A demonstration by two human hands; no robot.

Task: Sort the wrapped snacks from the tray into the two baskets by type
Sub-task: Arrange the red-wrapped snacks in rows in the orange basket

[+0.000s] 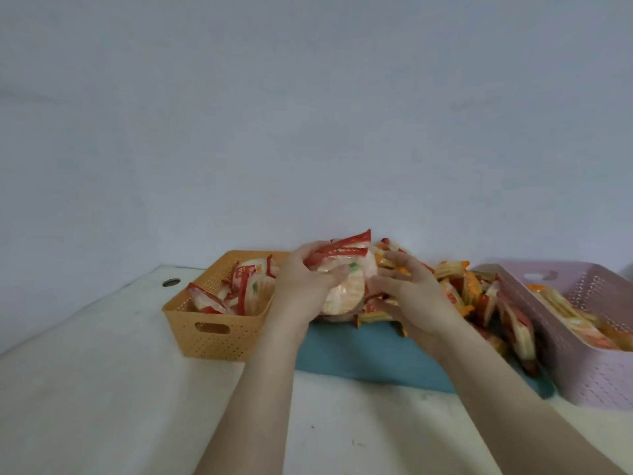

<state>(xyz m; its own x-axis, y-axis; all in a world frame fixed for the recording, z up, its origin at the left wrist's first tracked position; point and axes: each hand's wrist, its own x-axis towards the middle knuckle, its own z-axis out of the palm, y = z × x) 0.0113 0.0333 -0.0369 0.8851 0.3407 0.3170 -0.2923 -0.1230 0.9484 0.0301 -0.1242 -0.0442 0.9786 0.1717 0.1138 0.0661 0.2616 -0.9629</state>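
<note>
Clamped in the grip of the left hand point(305, 286): a bundle of round red-ended cracker packets point(344, 296), lifted just over the left end of the teal tray point(359, 354) near the far edge of the table point(102, 389), beside the orange basket point(212, 337) already holding the same kind. Right hand point(414, 296) with grip apart, fingers spread against the bundle and the heap of orange stick packets point(459, 286) lying toward the pink basket point(589, 371) at the right edge. Probably light, crinkly, slippery-wrapped and brittle inside; best cupped from both sides round the rims, never squeezed flat.
</note>
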